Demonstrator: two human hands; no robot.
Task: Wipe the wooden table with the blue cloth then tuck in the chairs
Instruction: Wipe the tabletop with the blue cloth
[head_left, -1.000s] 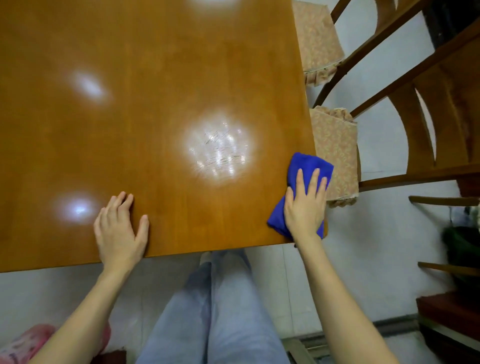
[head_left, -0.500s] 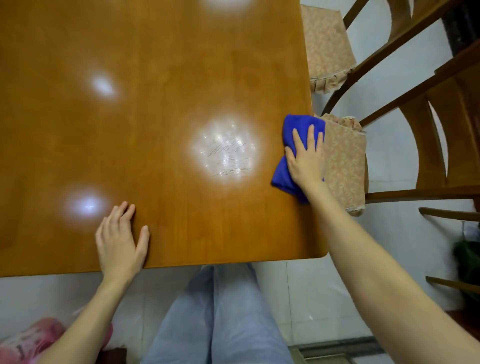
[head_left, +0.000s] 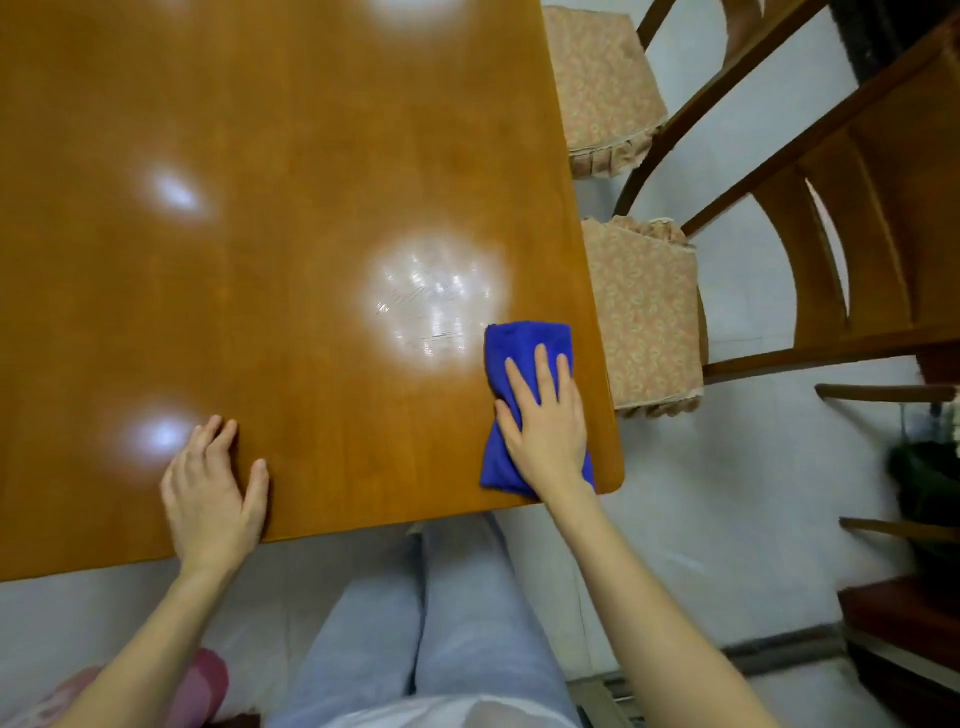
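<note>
One table (head_left: 270, 291), one blue cloth (head_left: 524, 345), two chairs (head_left: 647, 312) (head_left: 602, 88), two hands (head_left: 208, 493) (head_left: 548, 434)

right hand (head_left: 545, 431) flat on blue cloth (head_left: 524, 348) | left hand (head_left: 208, 493) flat on wooden table (head_left: 260, 156)

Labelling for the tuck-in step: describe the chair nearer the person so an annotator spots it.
On the wooden table, follow the right edge to the rounded near corner, where the right hand presses the blue cloth. The near chair stands past that edge, level with the cloth; the far chair, same floral cushion, sits further up.
</note>
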